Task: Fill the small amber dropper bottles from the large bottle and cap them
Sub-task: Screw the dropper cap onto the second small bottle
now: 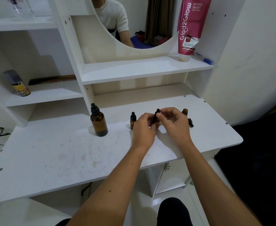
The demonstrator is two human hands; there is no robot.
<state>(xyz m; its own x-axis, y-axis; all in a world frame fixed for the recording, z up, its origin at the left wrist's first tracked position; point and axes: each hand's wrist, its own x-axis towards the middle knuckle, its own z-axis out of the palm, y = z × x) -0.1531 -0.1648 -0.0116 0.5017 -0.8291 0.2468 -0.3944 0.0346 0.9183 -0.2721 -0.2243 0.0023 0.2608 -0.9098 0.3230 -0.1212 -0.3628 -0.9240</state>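
1. Left hand [144, 126] curls around a small amber glass dropper bottle [156, 119], mid-surface of the white desk [68, 152].
2. Right hand [174, 123] pinches its black dropper cap [158, 111], seemingly seated.
3. Large amber bottle [99, 122] stands toward the left edge.

A tall pink tube [191, 28] stands cap-down on the shelf [134, 70], far behind the grip of the two hands and a bit to its right. Big white letters run up its side and say "Glad2Glow". Near its top end smaller words say "RETINOL BRIGHT", with a tiny line under them that looks like "BODY SERUM". Lower down sits a dark patch with "10x" on it. Below that come small words that start with "GLOW BOOSTING"; the rest is too small to read.

A small spray can [18, 84] stands far to the left of the grip. Its yellow label is too blurry to read.
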